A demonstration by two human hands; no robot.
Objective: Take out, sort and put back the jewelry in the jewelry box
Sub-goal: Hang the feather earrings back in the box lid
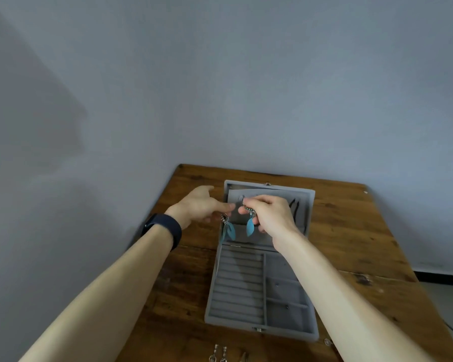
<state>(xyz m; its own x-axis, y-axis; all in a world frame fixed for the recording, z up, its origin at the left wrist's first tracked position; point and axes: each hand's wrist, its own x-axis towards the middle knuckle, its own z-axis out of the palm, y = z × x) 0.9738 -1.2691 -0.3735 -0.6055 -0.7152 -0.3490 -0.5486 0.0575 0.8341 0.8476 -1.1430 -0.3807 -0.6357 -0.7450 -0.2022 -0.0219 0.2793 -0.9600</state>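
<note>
**A blue leaf earring in each hand, over the open box**

A pale wall (246, 87) fills the upper frame. Below it, a wooden table (351, 231) carries the grey jewelry box (236, 296) at lower centre, its lid (307, 205) opened back toward the wall. In front of the lid, the left hand (199, 205), with a dark wristband (165, 229), pinches the left earring (230, 231). The right hand (270, 212) curls round the top of the right earring (250, 227). Both earrings hang lengthwise, leaf tips pointing down the frame. Small silver pieces (220, 355) lie at the bottom edge.
</note>
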